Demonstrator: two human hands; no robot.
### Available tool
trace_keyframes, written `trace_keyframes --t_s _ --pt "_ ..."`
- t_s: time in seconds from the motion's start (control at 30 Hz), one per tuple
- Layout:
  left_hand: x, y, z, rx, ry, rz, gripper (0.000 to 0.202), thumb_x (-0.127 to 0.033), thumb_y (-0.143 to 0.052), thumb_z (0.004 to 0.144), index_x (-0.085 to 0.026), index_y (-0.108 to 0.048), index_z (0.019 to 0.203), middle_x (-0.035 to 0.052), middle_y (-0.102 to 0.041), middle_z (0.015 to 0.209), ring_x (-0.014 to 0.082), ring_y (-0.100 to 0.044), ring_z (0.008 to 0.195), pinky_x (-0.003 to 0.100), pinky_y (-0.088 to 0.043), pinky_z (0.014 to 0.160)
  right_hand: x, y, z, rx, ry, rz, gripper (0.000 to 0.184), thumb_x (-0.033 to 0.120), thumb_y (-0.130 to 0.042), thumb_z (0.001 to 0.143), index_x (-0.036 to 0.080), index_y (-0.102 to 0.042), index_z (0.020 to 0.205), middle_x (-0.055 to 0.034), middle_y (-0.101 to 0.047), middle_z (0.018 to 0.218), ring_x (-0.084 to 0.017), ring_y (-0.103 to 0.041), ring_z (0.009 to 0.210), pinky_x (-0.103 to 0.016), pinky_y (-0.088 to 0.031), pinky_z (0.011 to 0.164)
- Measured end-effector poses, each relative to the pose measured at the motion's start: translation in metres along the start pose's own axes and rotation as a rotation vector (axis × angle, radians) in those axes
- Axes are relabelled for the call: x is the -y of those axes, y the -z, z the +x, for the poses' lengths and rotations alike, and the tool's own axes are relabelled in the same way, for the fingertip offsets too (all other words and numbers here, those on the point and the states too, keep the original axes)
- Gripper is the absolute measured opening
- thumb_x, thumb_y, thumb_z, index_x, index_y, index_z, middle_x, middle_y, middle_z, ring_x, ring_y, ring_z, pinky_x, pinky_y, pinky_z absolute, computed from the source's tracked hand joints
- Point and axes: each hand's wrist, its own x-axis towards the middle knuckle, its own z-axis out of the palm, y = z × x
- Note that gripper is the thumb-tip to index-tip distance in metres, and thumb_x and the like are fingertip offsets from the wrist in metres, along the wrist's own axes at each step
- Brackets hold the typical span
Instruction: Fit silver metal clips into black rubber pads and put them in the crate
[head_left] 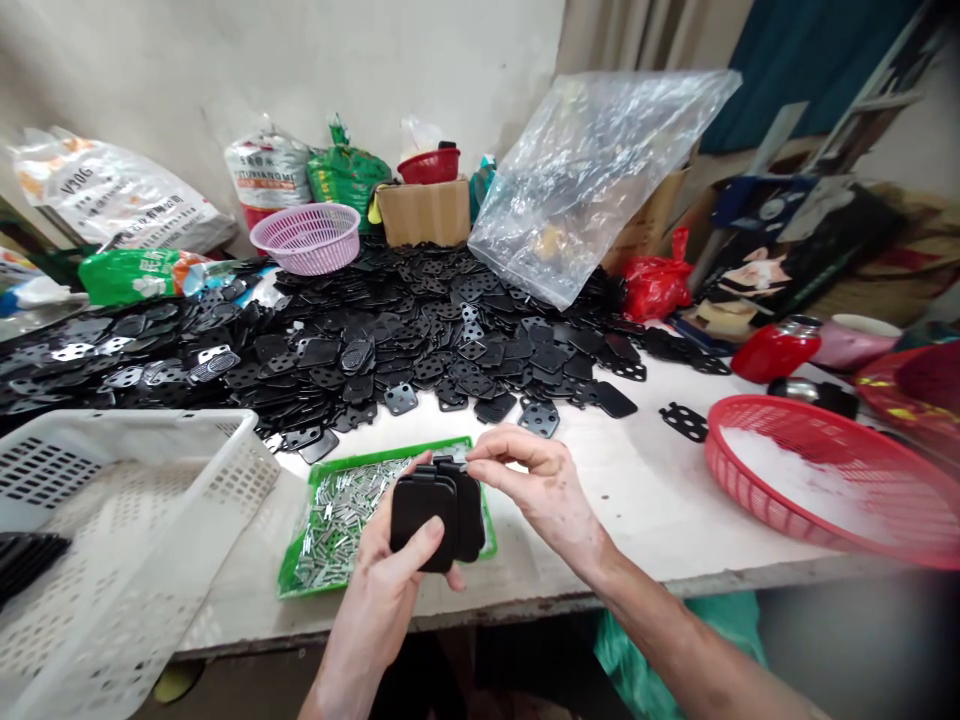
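Observation:
My left hand [401, 550] is closed around a few flat black plates [424, 510] with rounded corners, thumb across the front one. They overlap, slightly offset, with hinge-like tabs along their top edges. My right hand [536, 480] pinches thumb and forefinger at the upper right corner of these plates; whatever small piece may be between the fingertips is too hidden to name. Just behind and left of the held plates lies a green tray [296, 575] filled with small silvery metal pieces [341, 515], partly covered by my left hand.
A large heap of black plates [420, 330] spreads across the back of the table [600, 500]. At left stands a white plastic basket [225, 450] with black plates inside. A red basket [727, 490] holding white material sits right. A clear plastic bag [592, 180] rises behind the heap.

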Motion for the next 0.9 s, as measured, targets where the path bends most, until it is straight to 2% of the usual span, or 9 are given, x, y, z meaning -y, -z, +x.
trace_keyframes --t_s 0.07,0.27,0.43,0.57,0.63,0.7,0.77,0.9 --pt "-0.001 -0.001 0.000 -0.019 -0.010 0.078 0.068 -0.029 -0.071 0.079 -0.027 -0.043 0.142 0.0087 -0.060 0.119 0.0213 -0.061 0.083 0.029 -0.055 0.051 0.001 0.000 -0.001 0.002 -0.001 -0.039 0.003 0.018 -0.074 0.074 0.017 -0.074 0.071 -0.0031 -0.068 0.078 -0.017 -0.062 0.076 -0.027 -0.048 0.068" --pt "0.005 -0.003 0.001 -0.081 -0.106 0.201 0.064 -0.035 -0.072 0.077 -0.027 -0.051 0.137 0.0057 -0.066 0.108 0.0158 -0.061 0.062 0.030 -0.054 0.058 0.005 0.001 -0.007 -0.053 0.076 -0.125 0.009 0.011 -0.072 0.076 0.017 -0.071 0.068 -0.0038 -0.068 0.075 -0.018 -0.063 0.077 -0.030 -0.049 0.074" --pt "0.012 -0.002 0.002 -0.032 -0.092 0.244 0.057 -0.036 -0.072 0.077 -0.026 -0.055 0.131 0.0054 -0.065 0.107 0.0173 -0.061 0.065 0.028 -0.052 0.055 0.004 -0.005 -0.014 -0.106 0.210 -0.224 0.013 0.010 -0.067 0.080 0.017 -0.068 0.069 -0.0036 -0.065 0.076 -0.017 -0.062 0.075 -0.029 -0.049 0.071" --pt "0.011 -0.005 0.000 -0.063 -0.117 0.282 0.055 -0.037 -0.073 0.076 -0.025 -0.059 0.128 0.0058 -0.066 0.105 0.0157 -0.059 0.061 0.029 -0.053 0.057 0.001 -0.010 -0.020 -0.163 0.242 -0.273 0.014 0.011 -0.066 0.082 0.018 -0.069 0.071 -0.0032 -0.064 0.076 -0.017 -0.062 0.075 -0.029 -0.049 0.069" --pt "0.010 -0.007 -0.001 -0.081 -0.126 0.286 0.054 -0.037 -0.074 0.075 -0.025 -0.060 0.126 0.0064 -0.066 0.106 0.0176 -0.059 0.066 0.028 -0.053 0.055 0.000 -0.009 -0.023 -0.176 0.264 -0.281 0.012 0.011 -0.067 0.082 0.019 -0.071 0.073 -0.0040 -0.066 0.078 -0.017 -0.063 0.075 -0.029 -0.050 0.070" --pt "0.010 -0.007 -0.002 -0.084 -0.119 0.253 0.053 -0.036 -0.074 0.074 -0.024 -0.061 0.124 0.0081 -0.065 0.111 0.0219 -0.061 0.076 0.026 -0.052 0.051 0.000 -0.006 -0.024 -0.132 0.287 -0.278 0.011 0.012 -0.065 0.084 0.019 -0.074 0.081 -0.0061 -0.068 0.087 -0.018 -0.065 0.081 -0.030 -0.052 0.074" --pt "0.009 -0.004 -0.002 -0.059 -0.088 0.195 0.055 -0.036 -0.074 0.074 -0.024 -0.059 0.125 0.0094 -0.064 0.113 0.0250 -0.061 0.081 0.025 -0.051 0.045 0.000 0.000 -0.022 -0.013 0.277 -0.247 0.015 0.013 -0.063 0.087 0.019 -0.076 0.089 -0.0078 -0.070 0.096 -0.019 -0.066 0.088 -0.031 -0.053 0.078" --pt "0.007 0.005 -0.002 0.088 0.020 0.115 0.060 -0.032 -0.072 0.076 -0.025 -0.053 0.132 0.0077 -0.064 0.100 0.0224 -0.060 0.072 0.026 -0.049 0.041 0.007 0.018 -0.009 0.264 0.153 -0.173 0.013 0.017 -0.067 0.086 0.019 -0.077 0.094 -0.0068 -0.069 0.097 -0.017 -0.066 0.086 -0.028 -0.054 0.077"
